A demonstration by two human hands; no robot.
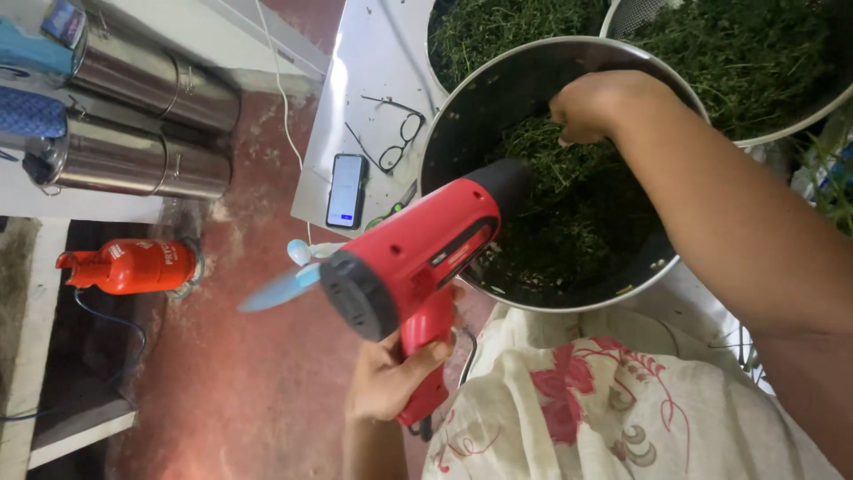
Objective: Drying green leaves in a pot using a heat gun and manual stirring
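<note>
Left hand [391,378] clenched in a full grip around the handle of a red plastic heat gun with a black nozzle [418,253], nozzle aimed into a large round steel bowl [449,124] that holds a heap of dark green dried herb sprigs [569,213]. Right hand [595,107] is down inside the bowl, fingers curled into the sprigs, grip closed loosely on a pinch of them. Just left of the bowl, a pair of black-framed spectacles [395,133] and a dark smartphone with a lit screen [346,189] lie on a pale sheet [364,80]; a red gas cylinder [133,265] lies on the reddish floor [258,373], well apart.
</note>
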